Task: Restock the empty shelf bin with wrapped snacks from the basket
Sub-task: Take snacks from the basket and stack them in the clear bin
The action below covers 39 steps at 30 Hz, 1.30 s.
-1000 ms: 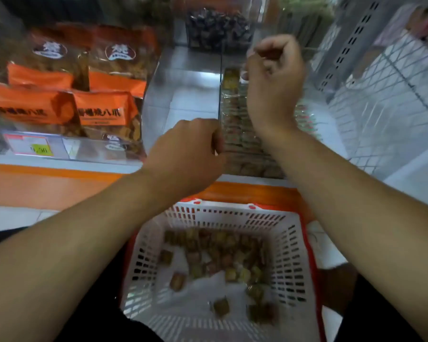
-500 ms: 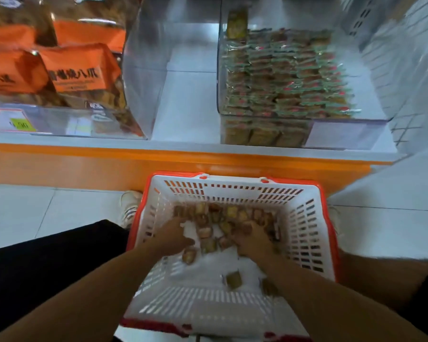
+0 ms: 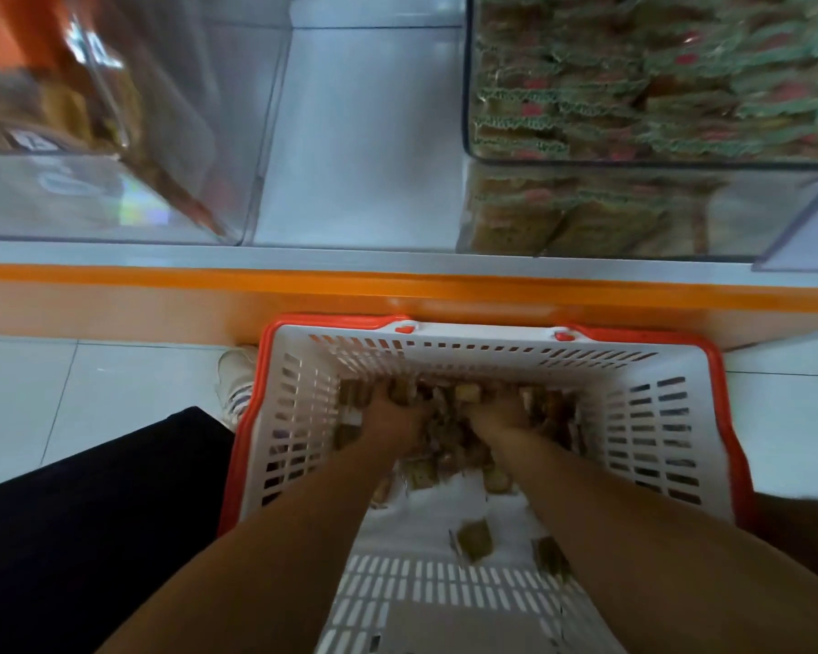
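A white basket with an orange rim stands on the floor below the shelf. Small brown wrapped snacks are heaped at its far end, and two loose ones lie nearer me. My left hand and my right hand are both sunk in the heap side by side, fingers curled down round snacks; the fingertips are hidden. The empty clear shelf bin sits above, straight ahead of the basket.
A clear bin of green-and-red wrapped snacks fills the shelf's right side. Another bin with orange bags is on the left. The orange shelf edge runs across. My black trouser leg and shoe are beside the basket.
Both hands came down from the shelf into the basket and have pushed deeper into the snack heap. The view has tipped downward and closer to the basket.
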Available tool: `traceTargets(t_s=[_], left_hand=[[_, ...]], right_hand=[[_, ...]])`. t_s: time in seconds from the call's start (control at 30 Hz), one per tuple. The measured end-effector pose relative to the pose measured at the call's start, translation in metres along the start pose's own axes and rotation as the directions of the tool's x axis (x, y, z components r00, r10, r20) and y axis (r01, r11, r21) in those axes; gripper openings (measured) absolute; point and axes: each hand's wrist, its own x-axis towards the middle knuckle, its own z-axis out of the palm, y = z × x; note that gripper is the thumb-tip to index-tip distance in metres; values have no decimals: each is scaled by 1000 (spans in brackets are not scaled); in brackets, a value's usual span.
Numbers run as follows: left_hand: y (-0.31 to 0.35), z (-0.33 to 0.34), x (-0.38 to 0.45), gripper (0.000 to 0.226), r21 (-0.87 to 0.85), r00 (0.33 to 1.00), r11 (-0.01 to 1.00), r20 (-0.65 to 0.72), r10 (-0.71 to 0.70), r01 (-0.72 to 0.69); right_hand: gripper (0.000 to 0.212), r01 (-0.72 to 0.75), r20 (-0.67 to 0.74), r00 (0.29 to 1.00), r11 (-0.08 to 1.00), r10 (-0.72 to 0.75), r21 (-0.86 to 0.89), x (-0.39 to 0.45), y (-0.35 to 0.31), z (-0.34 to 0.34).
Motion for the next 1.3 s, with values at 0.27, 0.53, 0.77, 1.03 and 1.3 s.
traceTargets(t_s=[0.27,0.53,0.77,1.03,1.3], left_hand=[[-15,5,4,49,-64,976,992,199,-90,105],[-19,-3,-7,47,-171,952,975,295,-86,141],[-8,-32,-25,40,-208,924,945,340,-174,254],[42,-57,-78,46,-179,848,957,520,-105,228],[151,-98,-153,40,-231,805,968,590,58,100]], right_hand=[[35,-237,365,920,945,144,225,-1,11,-1],[55,-132,523,851,984,50,121,-13,10,-18],[81,29,538,843,1000,-24,-1,-33,-12,-45],[56,46,681,732,999,-16,-26,-90,-68,-97],[33,388,724,619,920,-304,55,-186,-162,-160]])
